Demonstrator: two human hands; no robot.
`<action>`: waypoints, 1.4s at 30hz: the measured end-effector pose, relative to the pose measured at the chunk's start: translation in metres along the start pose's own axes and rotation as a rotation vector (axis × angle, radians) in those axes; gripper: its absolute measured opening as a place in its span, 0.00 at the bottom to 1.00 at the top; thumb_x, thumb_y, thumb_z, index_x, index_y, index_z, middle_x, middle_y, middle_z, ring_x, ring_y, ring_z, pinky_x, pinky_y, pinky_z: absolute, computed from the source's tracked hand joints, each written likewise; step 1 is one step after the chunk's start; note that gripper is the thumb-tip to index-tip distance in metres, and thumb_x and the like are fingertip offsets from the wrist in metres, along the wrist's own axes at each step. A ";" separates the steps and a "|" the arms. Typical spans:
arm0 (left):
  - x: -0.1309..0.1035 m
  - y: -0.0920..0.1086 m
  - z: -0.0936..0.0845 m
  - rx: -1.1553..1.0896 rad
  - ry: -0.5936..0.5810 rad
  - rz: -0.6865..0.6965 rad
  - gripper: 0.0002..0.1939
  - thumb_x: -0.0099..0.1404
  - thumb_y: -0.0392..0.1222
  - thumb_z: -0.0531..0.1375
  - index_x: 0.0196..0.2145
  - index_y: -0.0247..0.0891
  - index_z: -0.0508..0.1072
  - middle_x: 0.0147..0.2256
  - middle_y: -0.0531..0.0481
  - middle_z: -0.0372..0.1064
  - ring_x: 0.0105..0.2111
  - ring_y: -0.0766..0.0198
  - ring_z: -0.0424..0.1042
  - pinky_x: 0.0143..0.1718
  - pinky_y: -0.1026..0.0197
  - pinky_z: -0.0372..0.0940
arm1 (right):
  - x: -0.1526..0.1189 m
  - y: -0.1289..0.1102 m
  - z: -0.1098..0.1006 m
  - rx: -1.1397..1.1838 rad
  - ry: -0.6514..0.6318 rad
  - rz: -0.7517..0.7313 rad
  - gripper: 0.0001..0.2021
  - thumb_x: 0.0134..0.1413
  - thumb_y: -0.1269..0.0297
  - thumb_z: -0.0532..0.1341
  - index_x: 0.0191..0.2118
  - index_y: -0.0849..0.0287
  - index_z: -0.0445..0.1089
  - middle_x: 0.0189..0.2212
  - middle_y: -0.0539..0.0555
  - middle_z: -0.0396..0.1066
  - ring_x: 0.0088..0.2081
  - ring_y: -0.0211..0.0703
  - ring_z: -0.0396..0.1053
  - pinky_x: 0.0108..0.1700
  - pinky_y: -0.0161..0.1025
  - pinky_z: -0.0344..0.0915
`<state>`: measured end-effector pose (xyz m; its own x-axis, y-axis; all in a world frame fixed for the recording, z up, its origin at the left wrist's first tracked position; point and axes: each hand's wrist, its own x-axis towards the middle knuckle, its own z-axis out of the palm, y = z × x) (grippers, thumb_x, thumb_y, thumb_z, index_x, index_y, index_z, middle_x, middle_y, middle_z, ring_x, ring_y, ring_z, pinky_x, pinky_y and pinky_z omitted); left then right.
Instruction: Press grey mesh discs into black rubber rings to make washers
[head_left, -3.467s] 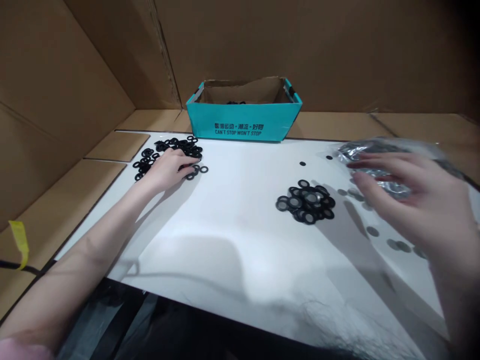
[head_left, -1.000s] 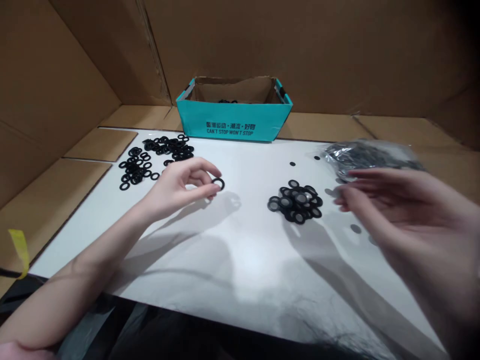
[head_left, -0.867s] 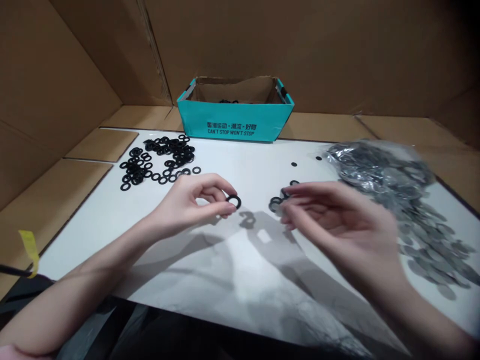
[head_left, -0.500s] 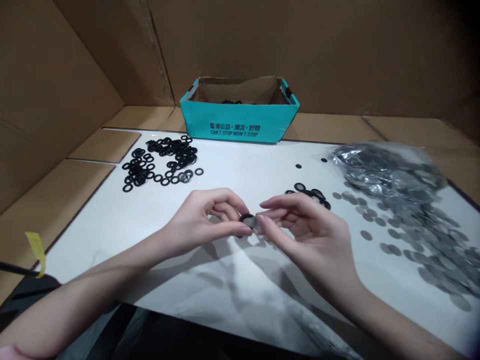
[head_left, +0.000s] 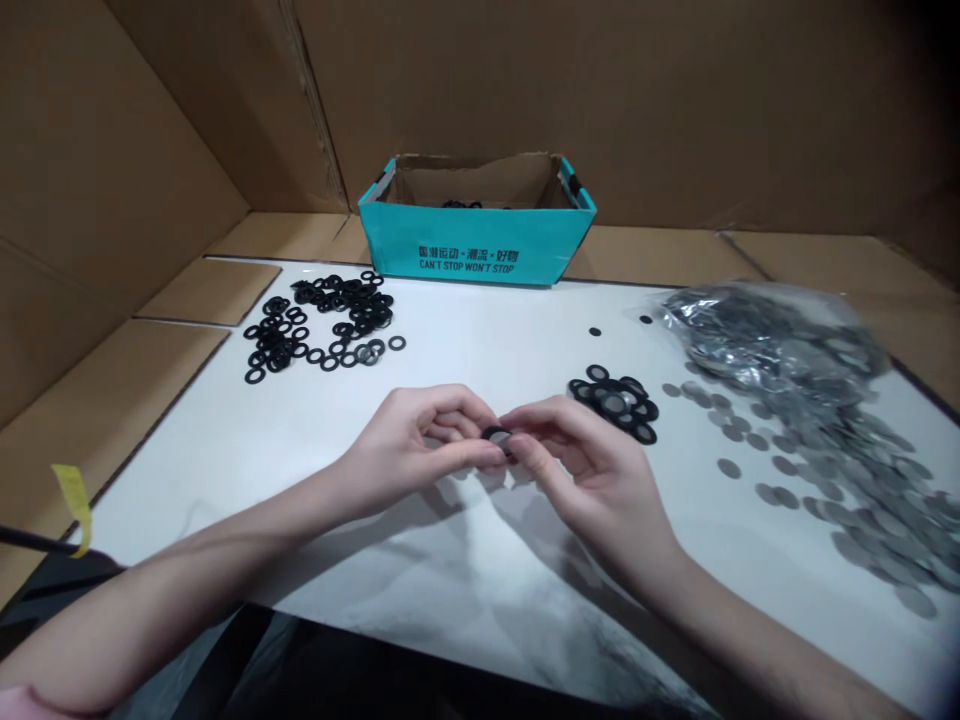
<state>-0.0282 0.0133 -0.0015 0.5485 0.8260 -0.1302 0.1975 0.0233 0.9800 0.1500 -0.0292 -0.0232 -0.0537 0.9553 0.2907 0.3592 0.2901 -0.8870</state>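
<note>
Okay, left hand [head_left: 431, 438] has a black ring [head_left: 490, 432] pinched, right hand [head_left: 604, 475] is gripping a grey disc [head_left: 502, 440] at it, both over the white tabletop [head_left: 480, 345]. Looks like lining-up to me; next move probably wants light, even fingertip pressure.

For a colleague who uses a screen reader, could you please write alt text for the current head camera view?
Left hand and right hand pinch a black ring and grey disc together above a white table. Loose rings lie left; disc-filled rings, grey discs and a clear bag lie right; a turquoise box stands behind.
</note>
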 end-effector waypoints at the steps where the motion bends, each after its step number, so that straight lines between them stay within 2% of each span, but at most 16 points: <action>1: 0.000 0.000 0.000 0.009 -0.002 0.004 0.09 0.57 0.40 0.67 0.32 0.33 0.73 0.27 0.48 0.75 0.27 0.66 0.73 0.29 0.67 0.65 | 0.000 0.001 0.000 -0.048 -0.024 -0.035 0.05 0.58 0.67 0.60 0.32 0.58 0.71 0.28 0.52 0.73 0.30 0.39 0.72 0.31 0.36 0.68; 6: -0.001 -0.003 0.000 0.112 0.004 0.071 0.07 0.58 0.39 0.66 0.28 0.33 0.73 0.22 0.52 0.72 0.23 0.69 0.70 0.26 0.69 0.63 | -0.002 0.002 0.001 -0.213 -0.048 -0.121 0.10 0.60 0.69 0.56 0.26 0.59 0.67 0.22 0.49 0.68 0.24 0.35 0.64 0.27 0.35 0.60; 9: -0.001 -0.003 -0.001 0.125 -0.035 0.105 0.07 0.60 0.40 0.66 0.30 0.34 0.73 0.25 0.51 0.73 0.26 0.68 0.71 0.28 0.68 0.64 | -0.002 0.002 0.000 -0.147 -0.078 -0.077 0.12 0.60 0.67 0.56 0.25 0.59 0.65 0.21 0.49 0.66 0.24 0.36 0.64 0.27 0.35 0.59; 13: -0.001 0.000 -0.003 0.024 -0.111 0.033 0.07 0.63 0.39 0.63 0.31 0.33 0.71 0.25 0.51 0.72 0.25 0.69 0.71 0.26 0.70 0.63 | -0.002 0.003 -0.001 0.031 -0.171 0.019 0.13 0.61 0.64 0.55 0.25 0.59 0.66 0.21 0.50 0.67 0.24 0.37 0.65 0.28 0.36 0.61; 20: -0.004 0.003 -0.005 -0.041 -0.198 0.008 0.08 0.68 0.41 0.59 0.33 0.33 0.70 0.26 0.51 0.71 0.26 0.71 0.70 0.28 0.71 0.63 | -0.004 0.000 -0.001 0.160 -0.202 0.086 0.14 0.62 0.62 0.54 0.25 0.58 0.61 0.21 0.49 0.64 0.24 0.36 0.64 0.26 0.34 0.61; 25: -0.005 0.004 -0.005 -0.056 -0.254 -0.036 0.09 0.67 0.41 0.59 0.31 0.33 0.68 0.24 0.50 0.71 0.24 0.69 0.71 0.26 0.69 0.66 | -0.006 -0.002 -0.004 0.098 -0.208 0.035 0.15 0.64 0.62 0.52 0.25 0.58 0.60 0.21 0.49 0.64 0.24 0.36 0.63 0.26 0.34 0.60; 31: -0.007 0.002 -0.007 -0.015 -0.252 -0.040 0.09 0.67 0.42 0.59 0.31 0.33 0.68 0.23 0.51 0.70 0.23 0.69 0.71 0.25 0.70 0.66 | -0.007 0.000 -0.004 0.043 -0.208 -0.032 0.14 0.63 0.65 0.53 0.25 0.58 0.60 0.21 0.49 0.64 0.24 0.36 0.63 0.26 0.35 0.59; 36: -0.003 0.008 -0.010 -0.002 -0.344 -0.103 0.08 0.65 0.39 0.60 0.31 0.34 0.68 0.22 0.53 0.68 0.22 0.70 0.69 0.22 0.72 0.63 | -0.009 0.000 -0.003 0.007 -0.209 -0.069 0.13 0.62 0.67 0.53 0.25 0.57 0.60 0.21 0.49 0.63 0.24 0.36 0.62 0.26 0.35 0.58; 38: -0.002 0.008 -0.008 0.012 -0.319 -0.090 0.08 0.65 0.39 0.61 0.30 0.34 0.68 0.22 0.53 0.68 0.22 0.70 0.69 0.22 0.72 0.63 | -0.010 -0.001 -0.001 -0.022 -0.190 -0.083 0.13 0.62 0.68 0.53 0.25 0.57 0.61 0.21 0.49 0.63 0.24 0.36 0.61 0.26 0.36 0.57; 42: -0.002 0.004 0.000 -0.087 -0.166 -0.023 0.07 0.64 0.38 0.61 0.31 0.33 0.68 0.25 0.50 0.72 0.26 0.69 0.72 0.28 0.70 0.66 | -0.013 -0.001 0.003 0.007 -0.072 -0.037 0.12 0.64 0.67 0.52 0.27 0.57 0.61 0.24 0.50 0.64 0.26 0.36 0.63 0.29 0.37 0.60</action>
<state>-0.0286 0.0121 0.0027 0.6724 0.7206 -0.1691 0.1449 0.0959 0.9848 0.1475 -0.0414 -0.0273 -0.1342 0.9453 0.2973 0.3490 0.3258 -0.8786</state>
